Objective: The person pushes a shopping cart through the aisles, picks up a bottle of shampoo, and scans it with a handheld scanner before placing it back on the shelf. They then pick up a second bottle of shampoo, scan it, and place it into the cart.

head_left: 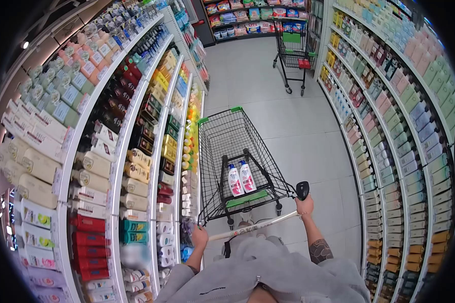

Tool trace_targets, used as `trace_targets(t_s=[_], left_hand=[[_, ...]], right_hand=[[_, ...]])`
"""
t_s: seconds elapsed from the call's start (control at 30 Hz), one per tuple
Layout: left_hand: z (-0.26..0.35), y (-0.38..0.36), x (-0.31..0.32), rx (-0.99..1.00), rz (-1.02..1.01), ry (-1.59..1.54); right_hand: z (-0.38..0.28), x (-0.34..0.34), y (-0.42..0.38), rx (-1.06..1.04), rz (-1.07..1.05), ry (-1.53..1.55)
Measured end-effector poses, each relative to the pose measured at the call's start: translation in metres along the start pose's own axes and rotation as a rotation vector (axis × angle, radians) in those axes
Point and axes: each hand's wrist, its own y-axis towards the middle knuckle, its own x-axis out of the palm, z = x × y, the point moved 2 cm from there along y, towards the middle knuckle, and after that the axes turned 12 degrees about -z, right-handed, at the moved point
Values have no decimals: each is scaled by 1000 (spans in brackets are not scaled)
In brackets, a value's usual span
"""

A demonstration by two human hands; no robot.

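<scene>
A black wire shopping cart (222, 131) with green corner pieces stands right in front of me. Its pale handlebar (258, 225) runs slantwise between my hands. My left hand (199, 235) is closed around the bar's left end, close to the shelf. At the other end, my right hand (304, 206) grips the bar just below a black knob-like fitting (302, 190). Inside the cart, two white pump bottles with pink labels and blue tops, a left bottle (235, 181) and a right bottle (246, 177), lie side by side near the handle end.
A left shelf (71, 166) full of bottles and boxes runs close beside the cart. The right shelf (384, 202) holds rows of bottles. Further up the aisle, a second cart (292, 50) stands by the right shelf. Bagged goods (258, 26) fill the back shelves. Grey tile floor (298, 129) lies between.
</scene>
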Motion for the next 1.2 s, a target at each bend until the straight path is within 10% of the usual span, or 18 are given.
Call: trace_targets(t_s=[1.2], left_hand=[[388, 508, -126, 128, 41, 51]], right_hand=[[-317, 111, 431, 48, 85, 74]])
